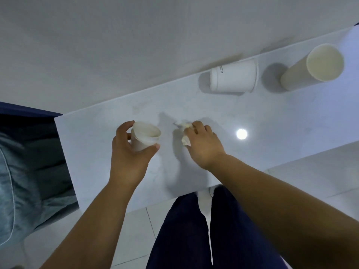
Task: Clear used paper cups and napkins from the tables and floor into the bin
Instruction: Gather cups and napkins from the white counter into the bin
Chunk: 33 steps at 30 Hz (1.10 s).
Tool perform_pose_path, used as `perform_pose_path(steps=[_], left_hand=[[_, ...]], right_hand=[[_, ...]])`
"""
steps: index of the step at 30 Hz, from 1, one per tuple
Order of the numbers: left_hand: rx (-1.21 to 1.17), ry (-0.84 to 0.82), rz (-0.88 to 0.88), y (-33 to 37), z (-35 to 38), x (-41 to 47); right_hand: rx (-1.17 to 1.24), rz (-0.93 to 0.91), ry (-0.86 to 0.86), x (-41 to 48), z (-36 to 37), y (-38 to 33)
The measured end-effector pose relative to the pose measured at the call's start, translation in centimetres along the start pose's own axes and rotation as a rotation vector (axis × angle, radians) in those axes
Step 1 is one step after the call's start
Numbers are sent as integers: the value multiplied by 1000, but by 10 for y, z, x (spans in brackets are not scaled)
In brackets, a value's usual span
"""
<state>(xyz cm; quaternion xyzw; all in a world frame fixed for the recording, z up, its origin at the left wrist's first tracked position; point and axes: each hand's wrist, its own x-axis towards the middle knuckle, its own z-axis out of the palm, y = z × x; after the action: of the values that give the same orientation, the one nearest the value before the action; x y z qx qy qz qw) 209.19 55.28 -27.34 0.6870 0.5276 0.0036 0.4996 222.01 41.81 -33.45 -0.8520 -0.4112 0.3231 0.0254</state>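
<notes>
My left hand [129, 152] grips a small white paper cup [145, 135], upright, just above the white table [97, 136]. To its right my right hand [204, 144] has its fingers curled round a crumpled white napkin [185, 133] that lies on the table top. Farther back a white paper cup [233, 75] lies on its side near the table's far edge. A taller cream paper cup [314, 66] stands upright at the back right.
The table runs diagonally along a white wall [136, 45]. A dark blue seat with grey cloth [29, 162] is at the left end. My dark-trousered legs [194, 230] stand on pale floor tiles at the table's near edge.
</notes>
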Motion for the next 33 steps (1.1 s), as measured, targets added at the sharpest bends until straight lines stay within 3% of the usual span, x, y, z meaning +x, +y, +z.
perform_pose_path(steps=[12,17,26,33], left_hand=[[68,-358,157,49,65,-73],[180,-529,256,55,107,-122],[504,-893,524,22,176,-260],[710,-1129,610,-58,225,-366]], right_hand=[[689,532,424,-157,-15,65],[962,810,512,-241,1,81],[1241,1005,568,-406,97,84],[1388,1347,668,-534,225,61]])
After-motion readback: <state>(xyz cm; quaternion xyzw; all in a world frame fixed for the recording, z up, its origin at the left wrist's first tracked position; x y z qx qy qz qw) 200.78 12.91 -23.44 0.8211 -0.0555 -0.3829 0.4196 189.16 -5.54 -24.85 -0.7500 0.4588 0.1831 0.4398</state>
